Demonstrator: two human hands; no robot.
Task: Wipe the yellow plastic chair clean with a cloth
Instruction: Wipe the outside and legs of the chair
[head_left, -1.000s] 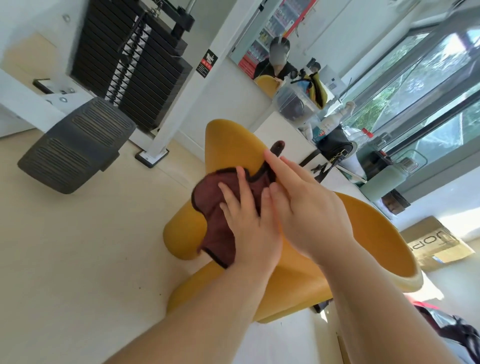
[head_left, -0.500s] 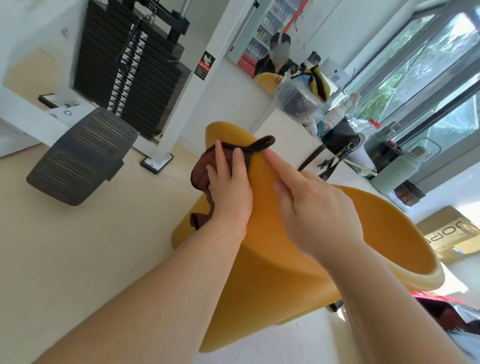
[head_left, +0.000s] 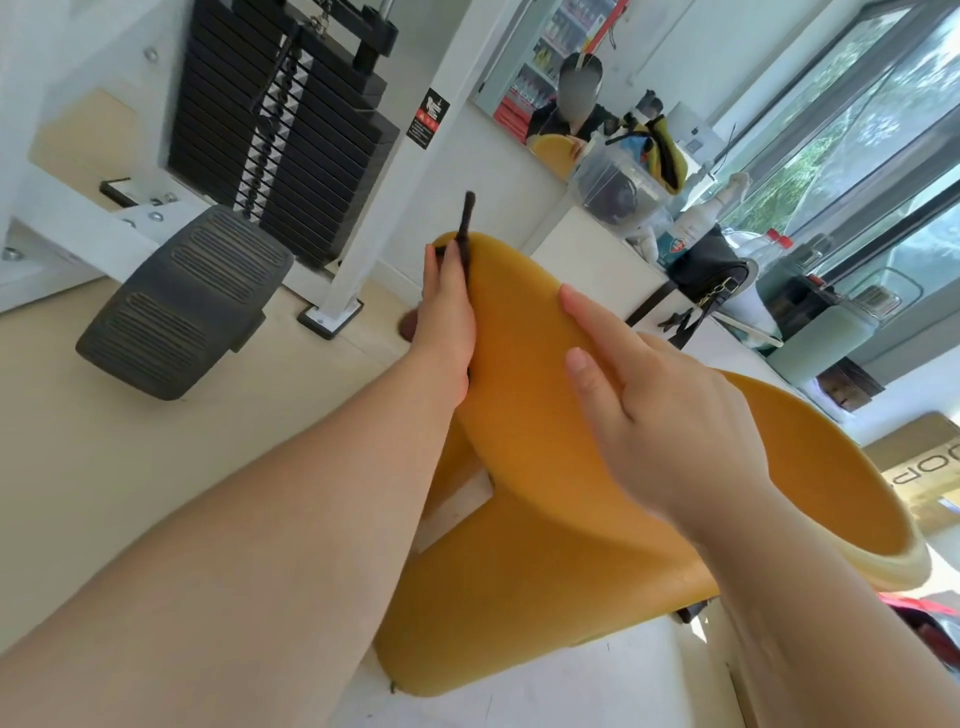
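At the centre of the view, the curved yellow moulded-plastic chair (head_left: 524, 415) stands on the pale floor (head_left: 104, 467), with its rounded upper edge pointing away from the camera and its pale, thick rim (head_left: 893, 561) running out to the right. The left hand (head_left: 444, 312) lies along the left edge of the chair's upper part, fingers extended and flat. It presses the dark maroon cloth with dark edging (head_left: 465, 228) against the far face, not clenching it; the thumb is hidden. Most of the cloth is concealed behind the hand and the chair edge, and one narrow strip projects upward past the fingertips. The right hand (head_left: 660, 410) rests on the near curved face with its fingers straight and spread, grasping nothing. To the left of the chair, open floor extends to the black ribbed footplate (head_left: 182, 306) and the black weight stack (head_left: 280, 130). The base of a white upright post (head_left: 384, 208) stands near the chair's upper edge. To the right, a white counter (head_left: 597, 249) carrying a black handbag (head_left: 706, 260) stands close behind the chair, and a cardboard box (head_left: 924, 467) sits beyond the rim.
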